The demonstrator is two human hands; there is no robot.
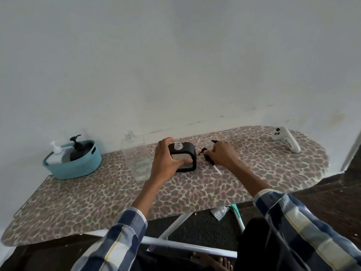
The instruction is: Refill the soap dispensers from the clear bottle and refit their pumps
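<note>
left hand [166, 160] is wrapped around the black square dispenser [184, 158], neck uncapped, mid-surface [97, 200] beside the clear bottle [137, 157]. right hand [221, 153] is closed on the black pump [208, 156] lying there.

— That black dispenser [182, 158]?
— Upright, neck open, no pump. Its black pump [208, 157] lies beside it on the right; the nearly empty, uncapped clear bottle [136, 155] stands left.

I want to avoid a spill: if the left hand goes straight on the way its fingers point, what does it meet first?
Probably nothing new: the left hand already rests on the black dispenser. Beyond it, only the wall.
</note>
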